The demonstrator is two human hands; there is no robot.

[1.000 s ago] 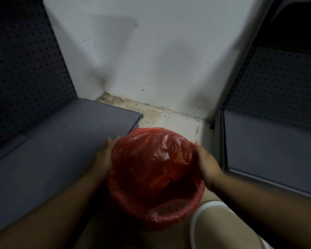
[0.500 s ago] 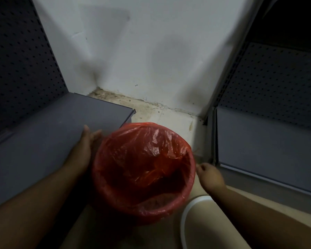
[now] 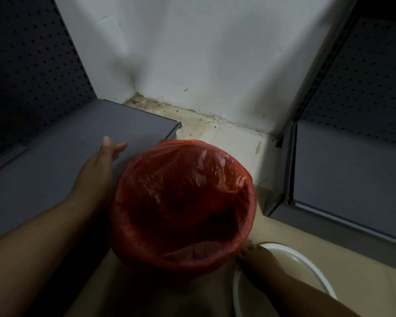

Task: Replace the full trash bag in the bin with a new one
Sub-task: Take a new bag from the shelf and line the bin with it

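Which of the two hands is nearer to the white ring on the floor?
The right hand: it lies over the white ring by the red bag's near rim. The left hand is across the bin, above the grey shelf.

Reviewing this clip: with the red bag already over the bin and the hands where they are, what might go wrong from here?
1. The red bag is folded over the bin's rim, but neither hand grips it; the left hand is open beside it, so the liner may slip inward once loaded.
2. The right hand is low by the white ring; a bump could shift the bin.
3. The dim light may hide a loose fold.
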